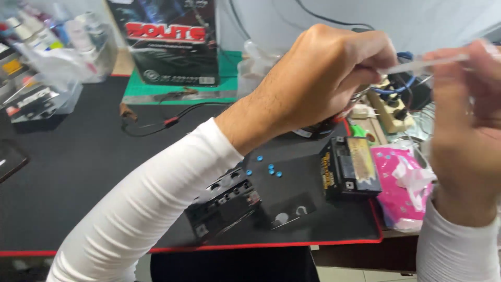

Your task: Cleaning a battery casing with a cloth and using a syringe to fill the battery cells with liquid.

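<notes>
My left hand (pixel 323 78) is raised over the black mat (pixel 78 172), its fingers closed on one end of a thin clear plastic piece (pixel 417 65). My right hand (pixel 464 115), blurred, grips the other end of it at the right edge. Below them lie a small black battery (pixel 348 167) with a worn top and a second black battery (pixel 224 203) with open cell holes, partly hidden by my left sleeve. Several small blue caps (pixel 269 169) lie between the two batteries.
A black printed box (pixel 169 42) stands on a green cutting mat (pixel 229 78) at the back. A clear bin of bottles (pixel 62 42) is at the far left. A red-and-black cable (pixel 167 120) lies on the mat. A pink bag (pixel 399 183) sits at right, a wooden power strip (pixel 389 107) behind.
</notes>
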